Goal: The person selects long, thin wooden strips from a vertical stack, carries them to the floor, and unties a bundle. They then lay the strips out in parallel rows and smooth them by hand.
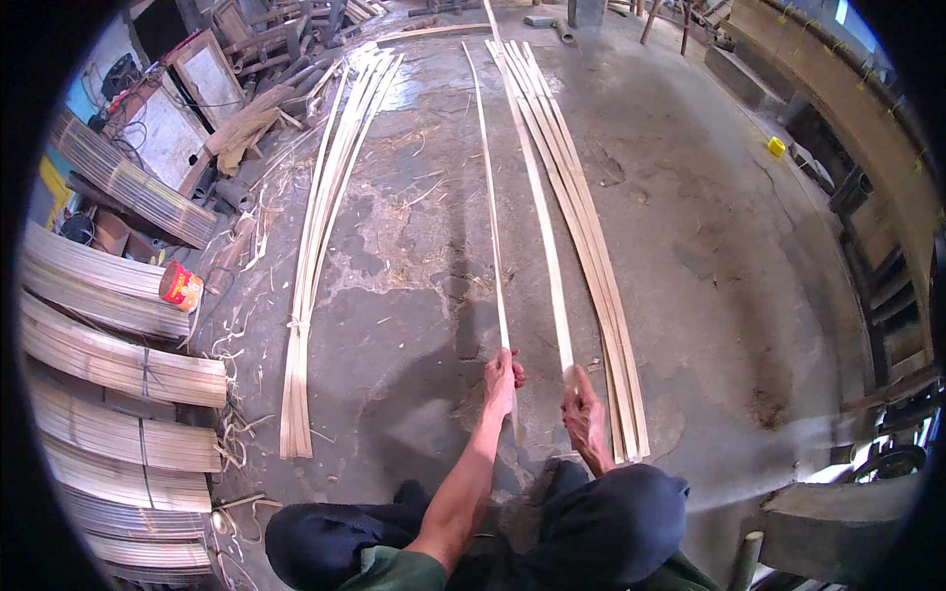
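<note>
My left hand [501,381] is closed round the near end of a long, thin, pale strip [489,187] that looks like split bamboo. Its far part reaches away over the floor. To the right, my right hand [584,406] grips the near end of a second, wider bamboo strip [543,222], which runs up past the top edge of the view. Just beyond that hand, a fanned row of several strips [588,231] lies on the floor. Off to the left rests a bundle of similar strips [317,236], tied near its closer end.
Tied stacks of slats [128,360] line the left side, with a red tin [181,287] on one and curly shavings [232,433] beside them. A yellow object [776,147] lies at far right. A wooden block [838,527] stands at lower right.
</note>
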`<state>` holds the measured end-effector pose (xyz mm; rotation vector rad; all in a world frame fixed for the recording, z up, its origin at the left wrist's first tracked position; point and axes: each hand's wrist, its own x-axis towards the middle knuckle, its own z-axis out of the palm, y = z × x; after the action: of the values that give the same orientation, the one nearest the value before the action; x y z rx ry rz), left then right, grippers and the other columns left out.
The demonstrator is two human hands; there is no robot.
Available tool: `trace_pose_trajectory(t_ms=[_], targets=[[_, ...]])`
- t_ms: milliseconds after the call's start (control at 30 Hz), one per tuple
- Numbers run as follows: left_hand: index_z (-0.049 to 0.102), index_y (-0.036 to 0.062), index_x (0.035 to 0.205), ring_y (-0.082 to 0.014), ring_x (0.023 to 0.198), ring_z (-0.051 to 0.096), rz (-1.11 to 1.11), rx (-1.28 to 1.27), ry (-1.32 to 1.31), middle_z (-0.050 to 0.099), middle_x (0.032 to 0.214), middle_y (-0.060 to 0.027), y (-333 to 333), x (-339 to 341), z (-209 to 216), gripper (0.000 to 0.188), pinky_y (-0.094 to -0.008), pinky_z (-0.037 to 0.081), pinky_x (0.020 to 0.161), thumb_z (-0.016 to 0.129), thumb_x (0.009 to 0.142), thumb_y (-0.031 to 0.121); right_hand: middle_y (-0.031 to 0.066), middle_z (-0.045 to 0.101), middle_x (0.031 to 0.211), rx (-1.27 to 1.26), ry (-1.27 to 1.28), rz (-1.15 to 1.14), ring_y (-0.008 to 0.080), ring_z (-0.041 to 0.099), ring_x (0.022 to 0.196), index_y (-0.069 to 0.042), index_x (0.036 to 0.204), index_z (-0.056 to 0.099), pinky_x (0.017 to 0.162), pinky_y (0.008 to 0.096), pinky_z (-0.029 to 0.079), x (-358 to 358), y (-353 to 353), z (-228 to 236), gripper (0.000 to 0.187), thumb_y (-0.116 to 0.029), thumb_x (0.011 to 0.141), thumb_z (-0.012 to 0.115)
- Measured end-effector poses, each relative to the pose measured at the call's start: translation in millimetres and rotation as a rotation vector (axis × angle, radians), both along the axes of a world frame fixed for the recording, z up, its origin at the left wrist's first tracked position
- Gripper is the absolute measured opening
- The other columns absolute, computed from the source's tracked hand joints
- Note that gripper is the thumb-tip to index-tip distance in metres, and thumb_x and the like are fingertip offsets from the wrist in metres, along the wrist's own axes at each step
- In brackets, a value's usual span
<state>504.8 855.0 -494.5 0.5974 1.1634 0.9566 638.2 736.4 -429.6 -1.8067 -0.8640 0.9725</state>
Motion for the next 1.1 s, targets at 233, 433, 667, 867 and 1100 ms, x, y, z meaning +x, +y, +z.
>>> trace_pose_trajectory(t_ms=[233, 433, 667, 867, 1100], targets=[[0.056, 0.0024, 0.102, -0.0123, 0.048, 0.051, 0.015, 0.013, 0.128, 0.056, 0.063, -0.0040, -17.6, -7.0, -14.0, 0.031, -0.0278, 0.042, 0.043, 0.050, 0.098, 0.032, 0.0047, 0.054, 0.067, 0.043, 0.081, 0.095, 0.0112, 0.048, 0.058, -0.016, 0.145, 0.038, 0.055, 0.0289, 0.044, -30.8, -0.1, -54.1, 0.052, -0.021, 0.096, 0.054], [0.055, 0.0006, 0.084, -0.0122, 0.067, 0.048, 0.063, 0.119, 0.277, 0.055, 0.073, -0.0053, -22.6, -3.7, -44.3, 0.023, -0.0323, 0.040, 0.058, 0.054, 0.095, 0.021, 0.0170, 0.062, 0.077, -0.031, -0.091, 0.211, 0.0184, 0.059, 0.067, -0.014, 0.144, 0.038, 0.063, 0.0339, 0.049, -51.4, 10.3, -38.3, 0.052, -0.024, 0.096, 0.052], [0.060, -0.0016, 0.095, -0.0213, 0.075, 0.060, 0.075, 0.132, 0.555, 0.064, 0.083, -0.0122, -26.0, -3.0, -35.3, 0.028, -0.0358, 0.048, 0.068, 0.060, 0.090, 0.026, 0.0228, 0.062, 0.080, 0.033, -0.097, 0.218, 0.0260, 0.063, 0.067, -0.013, 0.143, 0.040, 0.064, 0.0380, 0.050, -55.4, 26.3, -35.9, 0.048, -0.024, 0.097, 0.050], [0.061, -0.0023, 0.098, -0.0228, 0.078, 0.061, 0.028, 0.119, 0.616, 0.064, 0.084, -0.0131, -25.7, -10.7, -40.2, 0.035, -0.0368, 0.049, 0.070, 0.063, 0.088, 0.031, 0.0225, 0.062, 0.079, -0.026, -0.087, 0.220, 0.0246, 0.063, 0.070, -0.010, 0.142, 0.040, 0.066, 0.0372, 0.049, -55.4, 19.8, -48.5, 0.048, -0.025, 0.097, 0.049], [0.060, 0.0000, 0.103, -0.0360, 0.083, 0.065, -0.090, 0.282, 0.801, 0.067, 0.092, -0.0204, -25.5, -15.0, -27.2, 0.037, -0.0430, 0.050, 0.076, 0.067, 0.081, 0.029, 0.0289, 0.061, 0.093, 0.064, -0.165, 0.313, 0.0384, 0.063, 0.081, -0.009, 0.139, 0.043, 0.072, 0.0415, 0.049, -47.4, 18.4, -66.0, 0.046, -0.020, 0.096, 0.050]])
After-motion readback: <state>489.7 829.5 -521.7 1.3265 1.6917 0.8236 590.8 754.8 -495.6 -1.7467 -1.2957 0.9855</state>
